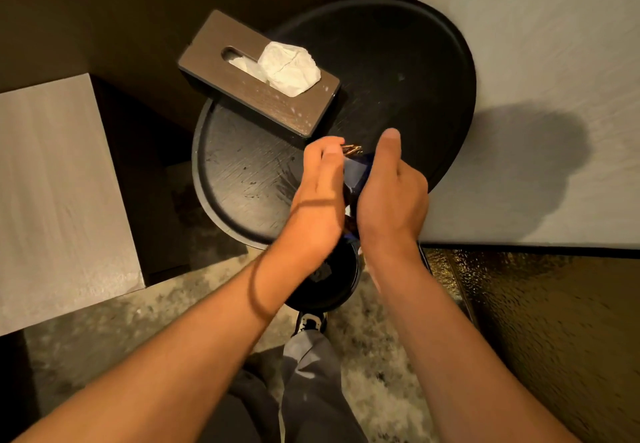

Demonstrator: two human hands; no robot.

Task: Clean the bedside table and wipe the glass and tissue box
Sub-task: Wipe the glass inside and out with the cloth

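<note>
Both hands meet just in front of the tissue box [258, 72] on the black bedside table [242, 179]: left hand [320, 179] and right hand [391, 190] pinch 1 blue wrapper [356, 172], apparently clearing litter; wiping follows, no glass visible.

The round black bedside table [242, 172] has two overlapping tiers, the nearer one streaked. A dark brown wooden tissue box [242, 79] lies at its far left, a crumpled white tissue [289, 67] sticking from its slot.
</note>
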